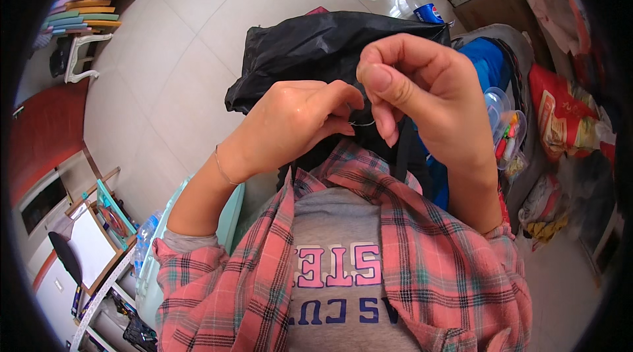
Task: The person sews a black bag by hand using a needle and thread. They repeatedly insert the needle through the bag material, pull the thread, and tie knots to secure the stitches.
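Observation:
My left hand [306, 109], a thin bracelet on its wrist, has its thumb and fingers pinched on a thin pale thread [365, 124]. The thread curves across a short gap to the lower fingers of my right hand [420, 85]. Held a little higher, my right hand has thumb and forefinger pressed together; anything tiny between these tips is too small to make out. Beneath and beyond both hands spreads black sheet-like material [316, 45], creased and shiny, apparently over my lap. My open plaid shirt [435, 233] lies below the hands.
At right are clear plastic containers [507, 139] with small colourful items and a red printed bag [559, 109]. A Pepsi bottle [420, 5] stands on the tiled floor [183, 50]. A pale turquoise plastic bin [230, 213] is by my left elbow, near a white shelf [101, 305].

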Action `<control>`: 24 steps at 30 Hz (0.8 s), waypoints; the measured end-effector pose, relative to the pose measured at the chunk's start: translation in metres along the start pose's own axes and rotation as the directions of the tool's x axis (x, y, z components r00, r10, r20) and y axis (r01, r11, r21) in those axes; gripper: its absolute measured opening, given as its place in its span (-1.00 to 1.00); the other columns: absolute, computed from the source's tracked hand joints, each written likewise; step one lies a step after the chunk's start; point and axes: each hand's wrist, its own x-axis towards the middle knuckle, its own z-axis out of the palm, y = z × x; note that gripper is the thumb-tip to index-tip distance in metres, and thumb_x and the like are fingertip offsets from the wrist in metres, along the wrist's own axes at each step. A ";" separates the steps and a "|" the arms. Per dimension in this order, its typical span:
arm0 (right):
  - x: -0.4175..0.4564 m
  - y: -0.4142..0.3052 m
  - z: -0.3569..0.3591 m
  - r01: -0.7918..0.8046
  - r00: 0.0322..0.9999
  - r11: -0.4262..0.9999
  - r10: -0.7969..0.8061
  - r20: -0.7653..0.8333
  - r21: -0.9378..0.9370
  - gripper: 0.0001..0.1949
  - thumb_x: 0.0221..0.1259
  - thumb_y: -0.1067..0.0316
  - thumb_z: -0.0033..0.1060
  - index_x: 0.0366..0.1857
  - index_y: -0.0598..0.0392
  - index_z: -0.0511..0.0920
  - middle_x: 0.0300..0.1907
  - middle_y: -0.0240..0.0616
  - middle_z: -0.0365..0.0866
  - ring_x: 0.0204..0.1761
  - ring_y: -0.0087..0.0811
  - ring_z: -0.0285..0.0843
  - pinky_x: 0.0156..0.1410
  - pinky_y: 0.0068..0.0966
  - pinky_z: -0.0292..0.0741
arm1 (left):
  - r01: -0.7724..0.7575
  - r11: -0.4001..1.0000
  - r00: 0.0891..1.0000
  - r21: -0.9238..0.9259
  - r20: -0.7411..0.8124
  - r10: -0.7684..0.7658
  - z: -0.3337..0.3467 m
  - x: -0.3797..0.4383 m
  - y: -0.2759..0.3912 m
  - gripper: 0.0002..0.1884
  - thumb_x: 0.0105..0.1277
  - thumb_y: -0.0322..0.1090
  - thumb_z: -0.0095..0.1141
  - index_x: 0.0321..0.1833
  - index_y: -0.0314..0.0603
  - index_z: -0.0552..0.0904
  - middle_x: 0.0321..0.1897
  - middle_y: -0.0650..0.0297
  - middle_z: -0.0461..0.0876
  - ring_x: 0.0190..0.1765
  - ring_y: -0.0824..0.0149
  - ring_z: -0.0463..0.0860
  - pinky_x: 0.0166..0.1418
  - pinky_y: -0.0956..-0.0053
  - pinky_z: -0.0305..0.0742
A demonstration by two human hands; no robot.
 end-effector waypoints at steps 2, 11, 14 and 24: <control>0.002 -0.007 -0.001 -0.032 0.999 0.995 0.031 0.011 0.099 -0.81 0.36 0.36 0.09 -0.21 0.32 0.54 -0.48 -0.37 0.52 -0.61 -0.68 0.46 -0.53 -0.78 0.40 | 0.008 1.000 1.000 0.000 0.006 -0.008 0.001 0.001 0.002 -0.72 0.02 -0.44 0.31 -0.22 -0.21 0.51 -0.46 0.22 0.63 -0.36 0.21 0.67 -0.30 0.41 0.55; 0.004 -0.038 0.014 0.008 1.000 0.948 -0.017 0.024 0.319 -0.69 0.46 0.31 -0.13 -0.01 0.38 0.52 -0.52 -0.34 0.53 -0.62 -0.57 0.50 -0.49 -0.70 0.47 | 0.036 0.997 0.999 -0.066 -0.021 -0.037 0.001 0.003 0.002 -0.75 0.05 -0.40 0.30 -0.25 -0.21 0.52 -0.46 0.21 0.64 -0.36 0.19 0.66 -0.31 0.40 0.54; 0.000 -0.047 0.011 0.086 0.993 0.948 -0.105 0.045 0.307 -0.69 0.46 0.33 -0.14 0.00 0.39 0.51 -0.51 -0.32 0.53 -0.52 -0.55 0.53 -0.36 -0.68 0.51 | 0.105 0.978 0.994 -0.183 -0.004 -0.107 0.006 0.000 -0.004 -0.78 0.10 -0.42 0.29 -0.25 -0.24 0.53 -0.45 0.20 0.66 -0.36 0.20 0.68 -0.29 0.45 0.54; -0.018 -0.022 -0.021 0.462 0.767 0.785 -0.588 -0.259 -0.413 -0.75 0.40 0.41 -0.05 -0.05 0.35 0.56 -0.39 -0.23 0.59 -0.23 -0.50 0.60 -0.09 -0.60 0.53 | 0.229 0.718 0.944 -0.658 -0.029 -0.328 0.015 -0.014 -0.022 -0.69 0.20 -0.61 0.22 -0.17 -0.23 0.33 -0.41 0.18 0.65 -0.31 0.47 0.64 -0.16 0.61 0.56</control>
